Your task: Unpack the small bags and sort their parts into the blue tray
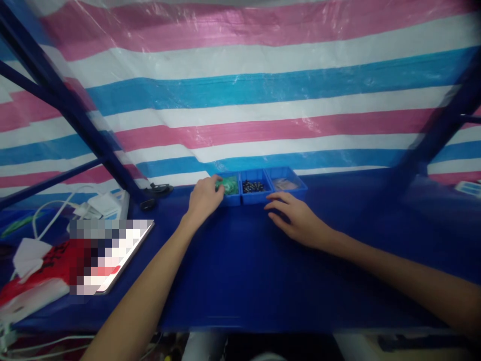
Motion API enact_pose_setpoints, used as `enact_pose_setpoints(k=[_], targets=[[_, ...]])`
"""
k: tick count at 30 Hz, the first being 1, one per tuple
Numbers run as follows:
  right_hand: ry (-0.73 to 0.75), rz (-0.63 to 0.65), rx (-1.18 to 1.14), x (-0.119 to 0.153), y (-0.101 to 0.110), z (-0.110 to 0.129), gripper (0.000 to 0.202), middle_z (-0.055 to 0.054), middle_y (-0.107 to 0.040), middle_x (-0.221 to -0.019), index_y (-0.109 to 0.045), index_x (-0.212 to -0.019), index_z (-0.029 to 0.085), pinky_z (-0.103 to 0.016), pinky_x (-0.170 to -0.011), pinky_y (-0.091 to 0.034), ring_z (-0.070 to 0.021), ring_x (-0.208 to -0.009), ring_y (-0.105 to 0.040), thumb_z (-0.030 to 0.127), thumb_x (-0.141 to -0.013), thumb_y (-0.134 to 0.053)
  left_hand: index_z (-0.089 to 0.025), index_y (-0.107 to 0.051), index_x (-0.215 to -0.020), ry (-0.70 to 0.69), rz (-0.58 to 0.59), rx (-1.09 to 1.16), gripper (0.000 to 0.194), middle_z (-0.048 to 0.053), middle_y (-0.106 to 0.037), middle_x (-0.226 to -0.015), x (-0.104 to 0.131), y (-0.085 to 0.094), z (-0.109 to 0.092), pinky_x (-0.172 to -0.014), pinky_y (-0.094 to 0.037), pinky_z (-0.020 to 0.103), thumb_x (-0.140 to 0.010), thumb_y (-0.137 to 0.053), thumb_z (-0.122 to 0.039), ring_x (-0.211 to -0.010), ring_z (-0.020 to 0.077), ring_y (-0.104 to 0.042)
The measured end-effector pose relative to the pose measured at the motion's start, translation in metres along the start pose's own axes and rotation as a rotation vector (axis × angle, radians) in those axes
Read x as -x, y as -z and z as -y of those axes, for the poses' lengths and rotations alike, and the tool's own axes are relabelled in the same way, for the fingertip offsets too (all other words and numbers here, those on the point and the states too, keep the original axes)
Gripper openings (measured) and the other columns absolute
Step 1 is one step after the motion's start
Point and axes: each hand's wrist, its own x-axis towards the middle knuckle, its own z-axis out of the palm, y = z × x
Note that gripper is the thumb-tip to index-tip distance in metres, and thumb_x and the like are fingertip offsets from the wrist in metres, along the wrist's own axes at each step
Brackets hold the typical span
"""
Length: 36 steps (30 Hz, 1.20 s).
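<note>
Three small blue bins stand side by side toward the back of the blue table. Green pieces (230, 185) lie in the left bin (231, 200). The middle bin (257, 198) contains small black-and-white parts (253, 186), and pale flat pieces (284, 184) rest in the right bin (300, 188). My left hand (206, 194) is at the left bin's left side, thumb and index finger apart near the green pieces; its other fingers are partly hidden. Just in front of the middle and right bins, my right hand (295, 216) hovers with fingers spread and nothing in them.
On the left lie a bright tablet-like screen (126, 258), partly blurred out, a red packet (62, 263), and a white power strip (122, 205) with cables. Small black items (160, 188) sit behind. Blue frame posts (75, 115) and a striped sheet (263, 95) enclose the table (240, 271).
</note>
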Motion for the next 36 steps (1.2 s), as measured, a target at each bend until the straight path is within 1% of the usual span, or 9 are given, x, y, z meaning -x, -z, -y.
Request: enact_pose_setpoints(k=[7,11,15,18,21,26,30,33,36], targets=[[-0.058,0.091,0.056,-0.012,0.018,-0.009,0.022,-0.009,-0.07,-0.103,-0.069,-0.1,0.021,-0.041,-0.088,-0.048,-0.0263,-0.099,-0.064,0.024,-0.095,-0.048,-0.02,-0.066,-0.112,-0.088,-0.093,-0.23,0.026,0.014,-0.056,-0.107,0.01,-0.002,-0.008,-0.068,-0.05,0.034,-0.092,-0.052,-0.03,-0.102,0.0294,-0.053],[-0.146,0.31,-0.018,-0.02,0.04,-0.021,0.019,-0.003,-0.072,-0.085,-0.072,-0.093,0.023,-0.033,-0.069,-0.046,-0.0201,-0.074,-0.064,0.03,-0.092,-0.054,-0.019,-0.066,-0.106,-0.186,-0.12,-0.199,0.023,0.011,-0.059,-0.101,0.012,-0.005,-0.016,-0.072,-0.049,0.032,-0.095,-0.047,-0.025,-0.099,0.0258,-0.055],[-0.22,0.577,-0.127,-0.018,0.056,-0.028,0.023,-0.003,-0.069,-0.083,-0.073,-0.091,0.024,-0.029,-0.059,-0.045,-0.0202,-0.071,-0.063,0.043,-0.077,-0.072,-0.019,-0.063,-0.11,-0.284,-0.161,-0.058,0.024,0.008,-0.06,-0.103,0.019,-0.009,-0.029,-0.074,-0.049,0.029,-0.098,-0.042,-0.024,-0.097,0.0207,-0.058],[-0.247,0.639,-0.114,-0.014,0.058,-0.028,0.033,-0.001,-0.065,-0.079,-0.072,-0.087,0.025,-0.027,-0.053,-0.041,-0.0186,-0.066,-0.06,0.036,-0.059,-0.084,-0.019,-0.061,-0.112,-0.44,-0.055,0.054,0.026,0.007,-0.061,-0.107,0.032,-0.017,-0.045,-0.082,-0.049,0.029,-0.099,-0.04,-0.022,-0.096,0.018,-0.06],[-0.291,0.672,-0.157,-0.011,0.053,-0.026,0.025,0.002,-0.059,-0.069,-0.067,-0.078,0.024,-0.025,-0.047,-0.034,-0.0147,-0.057,-0.053,0.029,-0.059,-0.083,-0.021,-0.06,-0.114,-0.603,0.158,0.058,0.025,0.005,-0.061,-0.104,0.047,-0.027,-0.063,-0.071,-0.048,0.026,-0.099,-0.04,-0.025,-0.086,0.0158,-0.062],[-0.332,0.52,-0.116,-0.01,0.029,-0.024,0.019,0.003,-0.056,-0.063,-0.054,-0.072,0.022,-0.026,-0.05,-0.032,-0.0142,-0.056,-0.05,0.029,-0.076,-0.072,-0.021,-0.058,-0.11,-0.722,0.31,-0.012,0.021,0.003,-0.06,-0.1,0.057,-0.031,-0.076,-0.059,-0.043,0.026,-0.099,-0.041,-0.027,-0.08,0.0161,-0.062],[-0.292,0.254,-0.088,-0.006,0.004,-0.02,0.01,0.0,-0.062,-0.072,-0.055,-0.079,0.021,-0.028,-0.059,-0.037,-0.0164,-0.065,-0.054,0.026,-0.084,-0.063,-0.02,-0.056,-0.106,-0.675,0.312,-0.001,0.018,0.004,-0.061,-0.103,0.054,-0.029,-0.073,-0.062,-0.044,0.026,-0.098,-0.043,-0.029,-0.085,0.0176,-0.064],[-0.292,0.149,-0.189,-0.005,-0.005,-0.015,0.009,-0.003,-0.066,-0.081,-0.058,-0.086,0.02,-0.029,-0.065,-0.041,-0.0174,-0.072,-0.058,0.027,-0.091,-0.054,-0.02,-0.052,-0.108,-0.614,0.315,0.035,0.017,0.004,-0.062,-0.104,0.053,-0.027,-0.072,-0.061,-0.045,0.027,-0.096,-0.048,-0.032,-0.084,0.0187,-0.064],[-0.351,0.096,-0.295,-0.007,-0.005,-0.013,0.019,-0.002,-0.064,-0.073,-0.06,-0.086,0.019,-0.03,-0.064,-0.042,-0.017,-0.067,-0.059,0.03,-0.095,-0.047,-0.021,-0.045,-0.12,-0.555,0.317,0.081,0.03,0.005,-0.063,-0.109,0.054,-0.027,-0.073,-0.06,-0.045,0.028,-0.094,-0.053,-0.035,-0.08,0.0193,-0.065]])
